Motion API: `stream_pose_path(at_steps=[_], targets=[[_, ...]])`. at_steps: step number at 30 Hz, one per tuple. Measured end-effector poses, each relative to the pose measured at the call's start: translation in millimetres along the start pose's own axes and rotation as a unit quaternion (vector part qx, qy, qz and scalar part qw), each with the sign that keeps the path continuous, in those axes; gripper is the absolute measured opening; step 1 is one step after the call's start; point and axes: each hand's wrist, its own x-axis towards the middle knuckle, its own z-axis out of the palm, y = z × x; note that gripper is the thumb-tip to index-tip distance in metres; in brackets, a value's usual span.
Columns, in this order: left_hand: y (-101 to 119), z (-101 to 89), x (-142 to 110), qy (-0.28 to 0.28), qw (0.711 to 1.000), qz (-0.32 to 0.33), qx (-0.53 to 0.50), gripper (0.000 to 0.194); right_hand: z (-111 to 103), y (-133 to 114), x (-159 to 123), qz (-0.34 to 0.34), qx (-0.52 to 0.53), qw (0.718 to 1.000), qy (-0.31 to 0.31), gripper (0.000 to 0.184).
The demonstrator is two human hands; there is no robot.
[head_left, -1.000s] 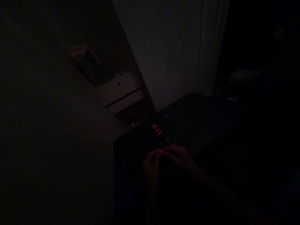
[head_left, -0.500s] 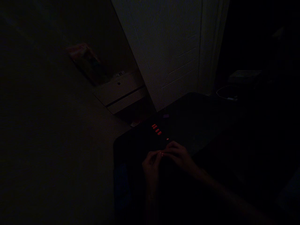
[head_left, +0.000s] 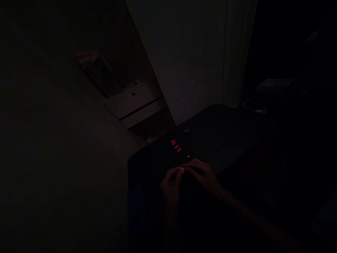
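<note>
We see the left hand [head_left: 170, 182] pinched almost together on a small pinkish-red piece [head_left: 182, 170] at the near part of the table [head_left: 218, 133]; the right hand's [head_left: 202, 173] fingertips meet its right side, though we cannot tell whether they grip. In this gloom, a slackened pinch could drop it, and straying right fingers could knock the tiny bright piece [head_left: 188, 156] just beyond.

- I see the held piece [head_left: 182, 170] as bright pinkish red.
- The four bars [head_left: 179, 150] read orange-red to me.
- Lone small piece [head_left: 188, 156]: paler orange.
- Tabletop [head_left: 216, 140]: near black.
- Small flat object [head_left: 186, 130]: dull purple.
- I make out the door [head_left: 184, 52] as dim grey with parallel lines.
</note>
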Motion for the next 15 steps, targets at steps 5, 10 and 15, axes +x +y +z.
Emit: stream_pose_path(at_steps=[5,10,15], targets=[[-0.5,2.2,0.5,0.012,0.999,-0.035,-0.03,0.032,0.5,-3.2,1.4,0.014,-0.007,1.0,-0.01,0.014],[-1.0,1.8,0.6,0.014,0.999,-0.029,-0.018,0.03,0.9,-1.8,1.7,0.02,-0.002,1.0,-0.02,0.016],[0.1,0.6,-0.2,0.002,0.999,-0.034,-0.028,0.034,-1.1,-1.3,1.3,0.046,0.0,0.999,-0.029,0.017]])
